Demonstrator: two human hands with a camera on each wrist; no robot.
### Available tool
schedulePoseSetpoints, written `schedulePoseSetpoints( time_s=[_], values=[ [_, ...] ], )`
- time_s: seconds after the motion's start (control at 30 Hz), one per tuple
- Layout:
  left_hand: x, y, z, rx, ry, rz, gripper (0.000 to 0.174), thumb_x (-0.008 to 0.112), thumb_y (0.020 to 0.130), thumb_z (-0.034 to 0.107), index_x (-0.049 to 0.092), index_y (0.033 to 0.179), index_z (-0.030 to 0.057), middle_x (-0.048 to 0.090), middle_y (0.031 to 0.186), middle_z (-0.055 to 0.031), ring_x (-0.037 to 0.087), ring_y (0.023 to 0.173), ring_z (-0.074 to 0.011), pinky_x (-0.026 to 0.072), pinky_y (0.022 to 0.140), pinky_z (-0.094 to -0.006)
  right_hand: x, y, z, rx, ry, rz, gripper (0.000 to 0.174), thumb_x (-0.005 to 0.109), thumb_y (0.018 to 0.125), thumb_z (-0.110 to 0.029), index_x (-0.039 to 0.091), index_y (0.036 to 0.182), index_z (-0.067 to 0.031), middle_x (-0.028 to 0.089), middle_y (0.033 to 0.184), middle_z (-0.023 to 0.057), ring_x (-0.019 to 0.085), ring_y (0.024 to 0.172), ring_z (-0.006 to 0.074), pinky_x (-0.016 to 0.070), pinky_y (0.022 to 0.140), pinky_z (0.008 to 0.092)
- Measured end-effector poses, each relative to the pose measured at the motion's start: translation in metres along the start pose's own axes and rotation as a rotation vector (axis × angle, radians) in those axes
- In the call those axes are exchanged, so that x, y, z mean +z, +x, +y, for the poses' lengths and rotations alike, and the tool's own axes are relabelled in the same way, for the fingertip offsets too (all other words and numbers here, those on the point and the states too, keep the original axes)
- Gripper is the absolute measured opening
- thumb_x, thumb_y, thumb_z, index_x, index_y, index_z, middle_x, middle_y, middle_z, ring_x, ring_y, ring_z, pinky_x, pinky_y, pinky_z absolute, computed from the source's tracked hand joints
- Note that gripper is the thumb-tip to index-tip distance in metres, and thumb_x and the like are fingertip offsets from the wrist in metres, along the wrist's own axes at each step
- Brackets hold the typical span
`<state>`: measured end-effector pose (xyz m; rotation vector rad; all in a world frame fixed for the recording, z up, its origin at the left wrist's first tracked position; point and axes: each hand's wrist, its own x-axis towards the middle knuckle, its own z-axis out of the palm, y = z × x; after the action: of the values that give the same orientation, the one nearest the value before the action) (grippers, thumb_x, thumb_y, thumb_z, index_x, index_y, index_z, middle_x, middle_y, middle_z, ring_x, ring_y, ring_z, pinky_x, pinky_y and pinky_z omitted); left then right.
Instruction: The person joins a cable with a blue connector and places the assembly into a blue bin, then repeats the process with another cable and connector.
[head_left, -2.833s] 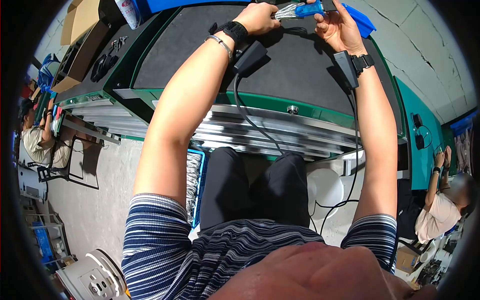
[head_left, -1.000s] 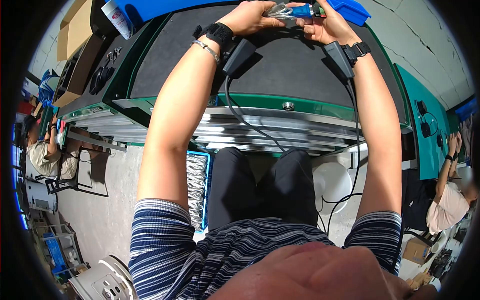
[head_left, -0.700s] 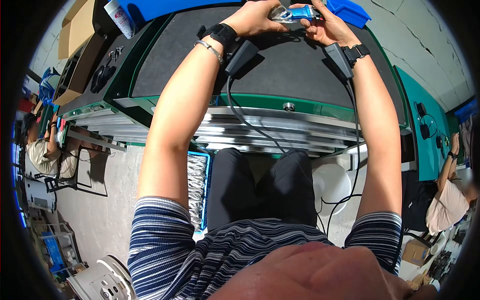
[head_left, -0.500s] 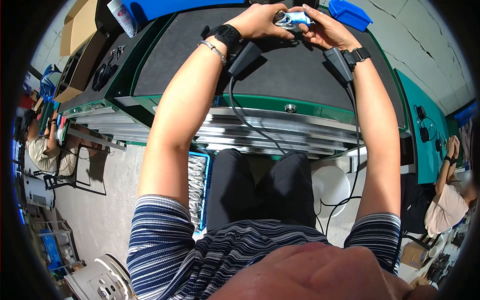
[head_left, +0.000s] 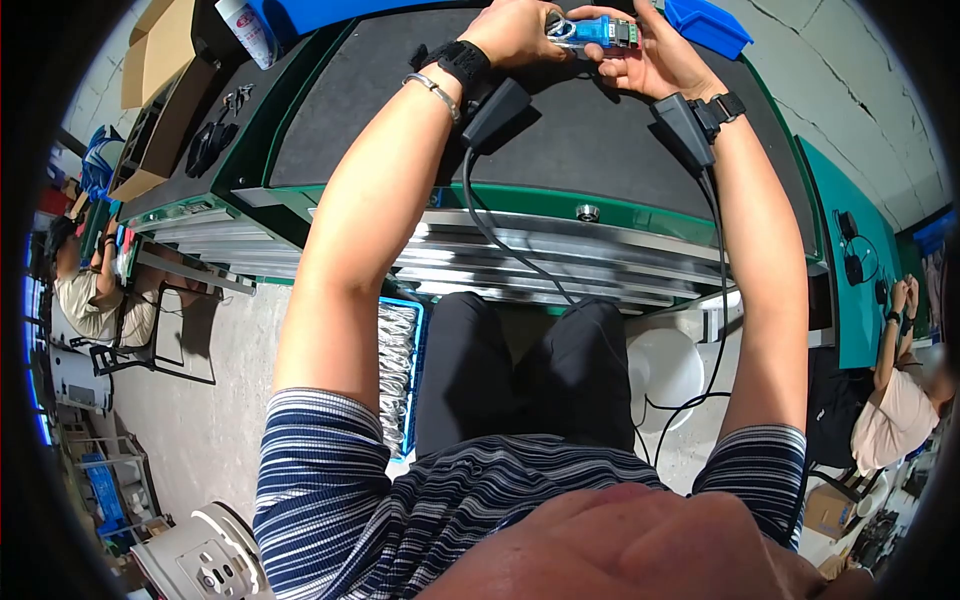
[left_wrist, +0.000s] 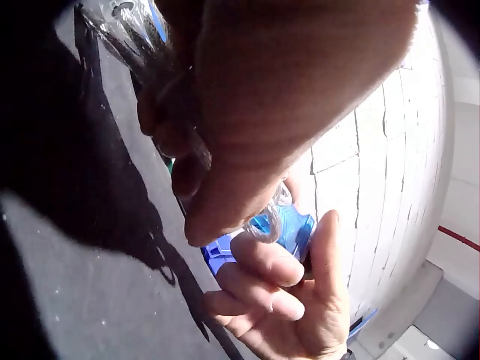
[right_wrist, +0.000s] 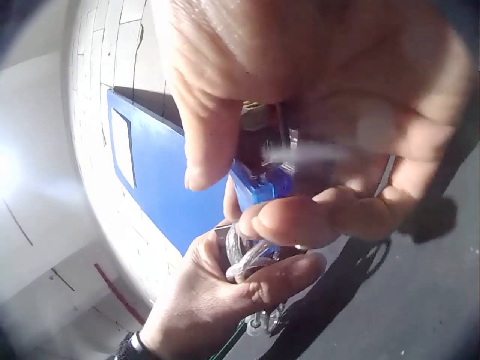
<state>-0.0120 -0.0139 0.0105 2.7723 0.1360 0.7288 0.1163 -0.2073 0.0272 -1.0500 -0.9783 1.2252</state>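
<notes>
In the head view, a translucent blue adapter plug (head_left: 600,32) with a green terminal block on its end is held above the black mat, between both hands. A coiled clear-silver cable (head_left: 561,30) runs from its left end. My left hand (head_left: 512,36) grips the coil, thumb and fingers round it. The right hand (head_left: 668,58) holds the plug between thumb and fingers; the right wrist view shows the blue body (right_wrist: 255,189) there. Seen from the left wrist, shiny cable (left_wrist: 127,30) also sticks out beyond the left hand's far side, and a loop (left_wrist: 270,225) lies by the right fingers.
A blue bin (head_left: 710,28) stands behind the right hand. On the left are a spray can (head_left: 248,32), an open cardboard box (head_left: 155,70) and keys (head_left: 238,97). Below sits a blue crate (head_left: 418,380) of coiled cables. Black camera leads (head_left: 480,215) hang over the bench edge.
The plug has turned in the fingers: a pale label face showed half a second ago, now the blue side and green terminal end show. Both hands stay close together.
</notes>
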Motion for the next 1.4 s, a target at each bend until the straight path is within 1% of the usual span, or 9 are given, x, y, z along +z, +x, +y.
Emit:
schedulePoseSetpoints(
  time_s=[0.07,0.3,0.47,0.7,0.8,0.87,1.03,1.23,1.4],
  values=[
    [-0.001,0.0,0.001,-0.01,-0.008,0.012,0.034,0.083,0.075,0.028,0.073,0.098,0.0048,0.074,0.092,-0.0216,0.073,0.087,-0.0386,0.0576,0.077,-0.0447,-0.001,0.0,0.002,0.036,0.184,-0.016,0.07,0.033,0.104,-0.068,0.062,0.131,-0.0107,0.068,0.086,0.0065,0.063,0.066,0.0165,0.0521,0.061,0.0283],
    [0.003,0.003,-0.001,-0.051,-0.005,0.046,0.032,0.083,0.076,0.027,0.073,0.095,0.0036,0.073,0.088,-0.022,0.073,0.084,-0.0397,0.0576,0.075,-0.0453,-0.025,0.016,0.016,-0.024,0.266,-0.182,0.069,0.031,0.105,-0.068,0.062,0.131,-0.0115,0.067,0.084,0.0069,0.064,0.064,0.0181,0.053,0.062,0.0315],
    [0.003,0.002,-0.006,0.021,-0.061,-0.007,0.037,0.086,0.074,0.026,0.072,0.099,0.0025,0.073,0.091,-0.0228,0.073,0.087,-0.0384,0.0574,0.077,-0.0437,-0.011,0.007,0.008,0.016,0.206,-0.043,0.063,0.033,0.108,-0.06,0.061,0.133,-0.0084,0.068,0.082,0.0088,0.064,0.063,0.0196,0.0537,0.06,0.0308],
    [0.0,-0.001,0.0,0.093,-0.108,-0.055,0.043,0.086,0.073,0.026,0.07,0.105,0.0022,0.073,0.094,-0.0232,0.073,0.09,-0.0386,0.0571,0.079,-0.0431,-0.024,0.014,0.014,0.019,0.186,-0.087,0.052,0.038,0.11,-0.046,0.061,0.134,-0.0057,0.069,0.083,0.0096,0.064,0.063,0.0208,0.0527,0.059,0.0302],
    [-0.001,0.0,0.004,-0.013,-0.045,-0.012,0.04,0.085,0.074,0.027,0.071,0.103,0.0026,0.073,0.093,-0.0232,0.073,0.09,-0.039,0.0571,0.078,-0.0439,-0.024,0.015,0.013,0.019,0.159,-0.036,0.048,0.041,0.109,-0.043,0.06,0.134,-0.0065,0.068,0.085,0.0094,0.062,0.064,0.0207,0.0515,0.058,0.0298],
    [-0.002,0.0,0.005,-0.021,-0.046,0.005,0.039,0.085,0.074,0.027,0.071,0.101,0.003,0.073,0.093,-0.023,0.073,0.09,-0.039,0.0571,0.077,-0.0444,-0.025,0.016,0.013,0.046,0.212,-0.131,0.045,0.043,0.109,-0.041,0.06,0.134,-0.0071,0.068,0.088,0.0098,0.06,0.065,0.0202,0.0502,0.058,0.0292],
    [0.001,0.001,-0.004,-0.011,-0.046,0.046,0.035,0.085,0.074,0.026,0.072,0.098,0.004,0.073,0.09,-0.022,0.073,0.087,-0.0381,0.0571,0.076,-0.0443,-0.02,0.014,0.014,0.009,0.164,-0.081,0.043,0.046,0.109,-0.039,0.059,0.135,-0.0077,0.067,0.09,0.0105,0.061,0.07,0.0199,0.0501,0.06,0.0285],
    [0.003,0.002,-0.005,0.031,-0.128,0.058,0.033,0.083,0.074,0.023,0.073,0.1,0.0041,0.074,0.091,-0.0212,0.074,0.086,-0.0369,0.0571,0.074,-0.0424,-0.016,0.013,0.015,-0.049,0.145,-0.044,0.047,0.044,0.109,-0.05,0.062,0.125,-0.0095,0.067,0.092,0.0098,0.061,0.072,0.02,0.0507,0.064,0.0319],
    [0.002,0.001,-0.001,-0.012,-0.065,0.099,0.035,0.084,0.073,0.024,0.073,0.099,0.0036,0.074,0.091,-0.0211,0.074,0.086,-0.0368,0.0576,0.075,-0.0425,-0.01,0.012,0.011,-0.034,0.218,-0.121,0.06,0.035,0.106,-0.063,0.064,0.115,-0.0117,0.064,0.083,0.0075,0.06,0.07,0.0191,0.0481,0.066,0.0334]
  ],
)
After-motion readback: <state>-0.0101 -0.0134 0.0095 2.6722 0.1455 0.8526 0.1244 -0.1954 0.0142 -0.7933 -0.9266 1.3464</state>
